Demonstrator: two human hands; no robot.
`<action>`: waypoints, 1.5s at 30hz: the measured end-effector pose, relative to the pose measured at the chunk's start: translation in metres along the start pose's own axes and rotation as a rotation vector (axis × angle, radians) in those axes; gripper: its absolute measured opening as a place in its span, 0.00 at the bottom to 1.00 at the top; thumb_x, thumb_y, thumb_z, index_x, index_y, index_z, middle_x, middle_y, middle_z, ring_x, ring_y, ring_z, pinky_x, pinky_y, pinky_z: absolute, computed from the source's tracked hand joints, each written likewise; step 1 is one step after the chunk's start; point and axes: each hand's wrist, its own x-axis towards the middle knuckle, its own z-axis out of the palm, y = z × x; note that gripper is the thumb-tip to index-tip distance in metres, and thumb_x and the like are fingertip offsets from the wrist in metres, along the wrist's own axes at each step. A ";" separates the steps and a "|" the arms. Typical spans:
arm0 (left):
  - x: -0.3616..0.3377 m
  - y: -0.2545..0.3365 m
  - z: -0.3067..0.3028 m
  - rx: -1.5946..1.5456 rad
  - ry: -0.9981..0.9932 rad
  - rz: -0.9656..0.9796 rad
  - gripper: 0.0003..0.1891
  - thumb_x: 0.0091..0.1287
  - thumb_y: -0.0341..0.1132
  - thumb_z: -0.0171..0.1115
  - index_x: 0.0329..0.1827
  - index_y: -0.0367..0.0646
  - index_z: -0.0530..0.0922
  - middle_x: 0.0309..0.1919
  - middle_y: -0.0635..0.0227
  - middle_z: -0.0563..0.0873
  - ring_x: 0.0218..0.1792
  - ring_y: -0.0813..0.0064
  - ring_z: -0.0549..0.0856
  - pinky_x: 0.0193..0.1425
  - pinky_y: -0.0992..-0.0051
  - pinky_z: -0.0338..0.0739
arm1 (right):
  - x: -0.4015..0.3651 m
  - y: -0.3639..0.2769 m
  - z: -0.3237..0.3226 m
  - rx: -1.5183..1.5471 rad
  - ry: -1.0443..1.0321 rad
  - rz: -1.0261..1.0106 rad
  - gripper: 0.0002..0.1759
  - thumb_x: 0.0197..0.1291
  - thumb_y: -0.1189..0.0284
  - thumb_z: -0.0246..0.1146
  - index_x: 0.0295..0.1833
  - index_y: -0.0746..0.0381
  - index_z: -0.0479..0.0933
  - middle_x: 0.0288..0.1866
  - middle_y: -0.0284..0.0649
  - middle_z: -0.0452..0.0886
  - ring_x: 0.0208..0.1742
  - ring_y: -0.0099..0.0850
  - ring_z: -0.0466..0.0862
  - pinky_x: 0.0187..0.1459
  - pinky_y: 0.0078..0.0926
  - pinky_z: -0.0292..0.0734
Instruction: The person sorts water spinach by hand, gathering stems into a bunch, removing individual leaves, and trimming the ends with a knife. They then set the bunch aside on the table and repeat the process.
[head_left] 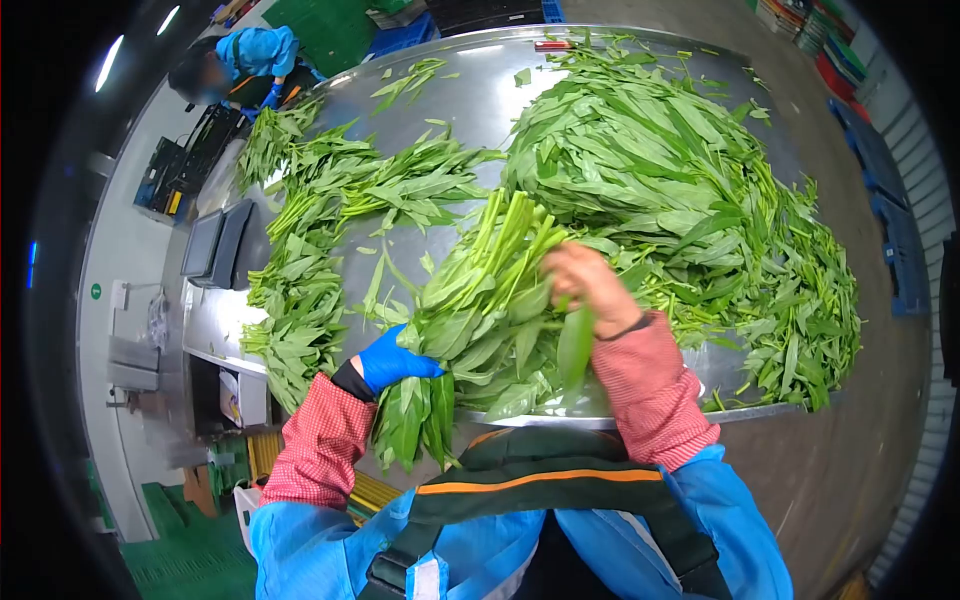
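Note:
A thick bunch of water spinach (490, 270) rests across my left hand (393, 362), which wears a blue glove and is closed around its leafy lower part. Its pale cut stems point up and away from me, and some leaves droop over the table's near edge. On the bunch's right side is my right hand (590, 287), bare and slightly blurred, its fingers curled together. From those fingers hangs a long leaf (575, 345). Just beyond my right hand lies a big heap of loose water spinach (630, 150).
Sorted bunches (300, 300) line the left side of the metal table (470, 90). A scale-like dark device (218, 245) stands at the left edge. At the far left, a co-worker in blue sleeves (262, 52) handles greens. A red-handled tool (553, 46) lies at the far edge.

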 end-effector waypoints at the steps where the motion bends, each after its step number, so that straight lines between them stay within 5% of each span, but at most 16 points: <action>1: -0.003 -0.004 -0.003 0.010 0.009 0.006 0.34 0.53 0.19 0.70 0.66 0.42 0.71 0.55 0.67 0.81 0.51 0.75 0.81 0.58 0.71 0.77 | -0.022 -0.026 0.000 0.131 0.067 -0.049 0.11 0.60 0.63 0.64 0.45 0.54 0.75 0.26 0.28 0.76 0.22 0.18 0.76 0.20 0.16 0.64; 4: -0.009 -0.015 -0.009 -0.054 0.061 0.016 0.33 0.53 0.20 0.70 0.65 0.41 0.71 0.55 0.67 0.81 0.51 0.74 0.81 0.58 0.71 0.76 | -0.036 -0.054 -0.046 0.470 -0.126 -0.433 0.09 0.65 0.61 0.60 0.39 0.55 0.74 0.21 0.27 0.72 0.22 0.16 0.76 0.20 0.12 0.64; 8: -0.009 -0.008 -0.009 0.107 0.142 0.040 0.32 0.52 0.21 0.71 0.63 0.37 0.72 0.54 0.67 0.82 0.51 0.74 0.81 0.61 0.71 0.74 | -0.035 -0.044 -0.036 -0.774 0.030 -0.086 0.15 0.64 0.60 0.63 0.36 0.62 0.77 0.23 0.29 0.75 0.25 0.18 0.73 0.29 0.16 0.71; 9: -0.008 -0.002 -0.007 0.082 0.134 0.052 0.32 0.52 0.21 0.70 0.63 0.37 0.72 0.55 0.66 0.82 0.52 0.74 0.81 0.61 0.71 0.74 | -0.027 -0.022 -0.037 -0.888 0.090 -0.212 0.19 0.64 0.58 0.63 0.33 0.65 0.77 0.27 0.32 0.79 0.27 0.20 0.73 0.31 0.18 0.70; 11: -0.008 0.011 0.002 0.034 0.111 0.074 0.33 0.52 0.21 0.70 0.64 0.38 0.71 0.56 0.66 0.81 0.54 0.74 0.80 0.62 0.71 0.72 | -0.025 -0.019 -0.003 -0.466 0.124 -0.027 0.21 0.62 0.55 0.64 0.35 0.64 0.76 0.27 0.32 0.79 0.26 0.21 0.75 0.30 0.19 0.72; 14: -0.002 0.020 0.010 0.050 0.092 0.112 0.32 0.52 0.21 0.69 0.64 0.37 0.71 0.56 0.65 0.81 0.54 0.74 0.79 0.62 0.71 0.72 | 0.004 0.018 0.013 -0.670 0.000 0.136 0.22 0.61 0.51 0.63 0.41 0.62 0.75 0.28 0.32 0.79 0.26 0.21 0.76 0.28 0.19 0.72; 17: 0.002 0.020 0.010 0.074 0.080 0.134 0.32 0.53 0.21 0.69 0.64 0.38 0.71 0.55 0.64 0.82 0.54 0.74 0.80 0.62 0.71 0.72 | -0.003 0.015 -0.002 -0.291 -0.066 0.010 0.19 0.63 0.54 0.61 0.42 0.60 0.76 0.29 0.33 0.79 0.27 0.24 0.76 0.28 0.23 0.73; 19: -0.002 0.014 0.005 0.087 0.121 0.150 0.32 0.53 0.21 0.69 0.64 0.38 0.71 0.54 0.65 0.82 0.53 0.73 0.80 0.61 0.71 0.73 | -0.033 -0.029 -0.006 0.444 0.196 -0.095 0.11 0.63 0.62 0.59 0.31 0.56 0.74 0.25 0.30 0.74 0.28 0.24 0.76 0.32 0.27 0.75; 20: -0.003 0.011 0.003 0.093 0.144 0.162 0.32 0.53 0.21 0.69 0.64 0.38 0.71 0.54 0.65 0.82 0.52 0.73 0.81 0.61 0.71 0.73 | -0.032 -0.031 -0.038 0.597 -0.045 -0.259 0.16 0.66 0.62 0.56 0.26 0.54 0.67 0.23 0.29 0.71 0.27 0.23 0.75 0.33 0.26 0.76; 24: -0.002 0.005 0.001 0.303 0.335 0.211 0.32 0.50 0.26 0.71 0.62 0.39 0.72 0.51 0.61 0.84 0.49 0.68 0.83 0.57 0.70 0.76 | -0.056 -0.055 -0.022 0.018 -0.156 -0.054 0.22 0.72 0.52 0.47 0.31 0.56 0.68 0.19 0.26 0.63 0.18 0.16 0.63 0.16 0.13 0.57; 28: 0.003 0.026 0.020 0.708 0.583 0.286 0.33 0.48 0.30 0.70 0.62 0.41 0.71 0.48 0.52 0.83 0.48 0.55 0.83 0.52 0.65 0.77 | -0.037 -0.016 0.028 0.006 -0.077 0.189 0.37 0.60 0.32 0.46 0.43 0.58 0.67 0.28 0.28 0.66 0.19 0.14 0.59 0.16 0.10 0.51; 33: 0.006 0.032 0.021 0.966 0.750 0.415 0.36 0.50 0.29 0.67 0.66 0.44 0.67 0.51 0.51 0.80 0.51 0.49 0.81 0.53 0.61 0.76 | -0.022 -0.001 0.039 -0.456 -0.109 0.240 0.18 0.64 0.56 0.61 0.31 0.61 0.77 0.26 0.29 0.72 0.23 0.18 0.68 0.24 0.19 0.64; 36: 0.000 0.017 0.003 0.993 0.772 0.324 0.38 0.51 0.29 0.67 0.69 0.47 0.65 0.53 0.52 0.80 0.52 0.49 0.80 0.53 0.61 0.76 | -0.041 -0.025 -0.009 0.109 0.086 0.088 0.11 0.60 0.61 0.60 0.36 0.57 0.78 0.31 0.33 0.78 0.36 0.24 0.80 0.33 0.27 0.76; 40: -0.007 0.013 0.006 0.877 0.801 0.162 0.39 0.51 0.31 0.66 0.71 0.51 0.63 0.57 0.52 0.79 0.55 0.51 0.80 0.55 0.61 0.76 | -0.043 -0.043 -0.042 0.439 -0.266 -0.246 0.12 0.67 0.64 0.53 0.47 0.59 0.75 0.20 0.27 0.69 0.13 0.17 0.64 0.14 0.14 0.57; 42: -0.005 0.017 0.011 0.873 0.784 0.155 0.40 0.51 0.32 0.67 0.71 0.51 0.63 0.58 0.53 0.78 0.56 0.51 0.79 0.56 0.62 0.76 | -0.046 -0.051 -0.001 -0.053 -0.012 -0.102 0.14 0.68 0.65 0.54 0.52 0.61 0.75 0.21 0.25 0.67 0.14 0.14 0.60 0.14 0.13 0.55; 45: 0.004 0.018 0.018 0.910 0.759 0.208 0.41 0.50 0.34 0.68 0.71 0.51 0.63 0.59 0.53 0.78 0.56 0.52 0.79 0.57 0.62 0.76 | -0.021 -0.025 0.031 -0.004 0.058 0.011 0.16 0.68 0.65 0.56 0.56 0.62 0.73 0.28 0.25 0.71 0.16 0.12 0.63 0.16 0.11 0.55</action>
